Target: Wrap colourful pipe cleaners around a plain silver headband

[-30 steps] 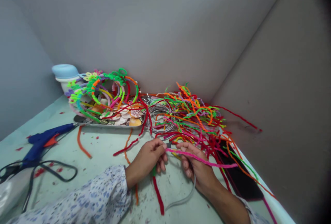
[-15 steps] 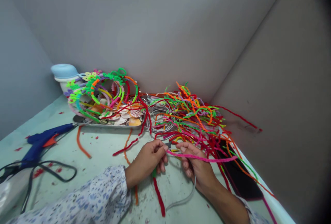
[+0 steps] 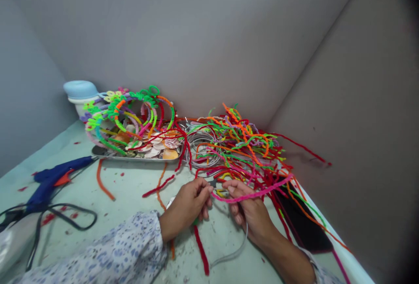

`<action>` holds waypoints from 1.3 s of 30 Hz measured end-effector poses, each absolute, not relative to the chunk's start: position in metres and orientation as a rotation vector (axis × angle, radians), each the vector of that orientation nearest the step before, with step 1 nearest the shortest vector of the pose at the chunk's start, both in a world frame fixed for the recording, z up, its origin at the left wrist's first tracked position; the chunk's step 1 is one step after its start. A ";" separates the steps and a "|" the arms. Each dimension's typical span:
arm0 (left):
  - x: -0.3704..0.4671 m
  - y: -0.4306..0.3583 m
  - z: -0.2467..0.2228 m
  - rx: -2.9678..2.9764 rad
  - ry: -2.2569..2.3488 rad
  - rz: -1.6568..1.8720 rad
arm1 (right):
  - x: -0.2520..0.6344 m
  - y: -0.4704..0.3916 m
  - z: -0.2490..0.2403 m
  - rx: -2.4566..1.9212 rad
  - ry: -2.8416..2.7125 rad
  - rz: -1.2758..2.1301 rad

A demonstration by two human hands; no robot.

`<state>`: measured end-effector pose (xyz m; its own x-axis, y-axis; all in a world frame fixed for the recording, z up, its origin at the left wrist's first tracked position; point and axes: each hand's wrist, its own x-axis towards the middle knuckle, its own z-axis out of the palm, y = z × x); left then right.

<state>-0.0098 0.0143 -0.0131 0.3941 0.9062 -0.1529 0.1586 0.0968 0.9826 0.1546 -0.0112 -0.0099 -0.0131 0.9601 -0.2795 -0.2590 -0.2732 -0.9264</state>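
My left hand [image 3: 193, 199] is closed, its thumb and forefinger pinching one end of a pink pipe cleaner [image 3: 262, 193]. That pipe cleaner crosses in front of my right hand and rises to a free end at the right. My right hand [image 3: 247, 207] has its fingers curled round a grey wire [image 3: 242, 244], which hangs below the palm and bends back along the table. A red pipe cleaner [image 3: 201, 251] lies beneath my left hand, with a bit of green by its upper end. Just beyond my fingertips are a dark tool tip and yellow pieces, mostly hidden.
A metal tray [image 3: 137, 158] holds shells and flower-trimmed pipe-cleaner hoops [image 3: 121, 118]. Coiled wire [image 3: 204, 153] and a tangled pipe-cleaner pile [image 3: 245, 140] sit beside it. A blue glue gun [image 3: 55, 179], a dark phone [image 3: 303, 220] and a blue-lidded container [image 3: 81, 94] stand around.
The pink pipe cleaner's free end has swung upward and slightly left, away from me. Both hands stay almost where they were.
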 end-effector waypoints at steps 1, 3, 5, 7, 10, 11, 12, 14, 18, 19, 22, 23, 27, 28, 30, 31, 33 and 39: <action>-0.010 0.014 -0.014 1.387 1.051 0.744 | 0.155 -0.011 -0.010 -1.217 -0.851 1.506; -0.010 0.013 -0.015 1.400 1.061 0.751 | 0.155 -0.012 -0.010 -1.213 -0.861 1.510; -0.010 0.013 -0.016 1.418 1.071 0.756 | 0.155 -0.012 -0.010 -1.214 -0.870 1.513; -0.010 0.012 -0.016 1.435 1.082 0.758 | 0.155 -0.012 -0.011 -1.213 -0.882 1.512; -0.011 0.012 -0.015 1.431 1.083 0.758 | 0.155 -0.012 -0.012 -1.203 -0.888 1.509; -0.011 0.012 -0.014 1.419 1.075 0.760 | 0.155 -0.012 -0.012 -1.201 -0.883 1.510; -0.011 0.012 -0.014 1.405 1.064 0.763 | 0.155 -0.012 -0.012 -1.201 -0.876 1.513; -0.011 0.011 -0.013 1.374 1.036 0.770 | 0.156 -0.011 -0.013 -1.200 -0.865 1.517; -0.012 0.011 -0.012 1.357 1.014 0.774 | 0.156 -0.011 -0.013 -1.206 -0.854 1.506; -0.012 0.011 -0.012 1.368 1.021 0.773 | 0.155 -0.011 -0.013 -1.209 -0.851 1.503; -0.011 0.011 -0.011 1.413 1.054 0.764 | 0.155 -0.012 -0.012 -1.207 -0.849 1.508; -0.011 0.010 -0.011 1.429 1.065 0.758 | 0.155 -0.012 -0.011 -1.206 -0.849 1.510; -0.012 0.010 -0.011 1.499 1.110 0.742 | 0.155 -0.012 -0.011 -1.196 -0.865 1.517; -0.012 0.009 -0.011 1.519 1.120 0.742 | 0.156 -0.012 -0.011 -1.187 -0.872 1.520; -0.012 0.009 -0.010 1.554 1.139 0.742 | 0.156 -0.012 -0.012 -1.166 -0.883 1.527; -0.012 0.008 -0.010 1.571 1.147 0.740 | 0.156 -0.012 -0.012 -1.159 -0.885 1.531; -0.012 0.007 -0.007 1.607 1.162 0.734 | 0.156 -0.012 -0.012 -1.152 -0.885 1.541; -0.014 0.004 0.001 1.743 1.223 0.721 | 0.156 -0.013 -0.010 -1.145 -0.903 1.561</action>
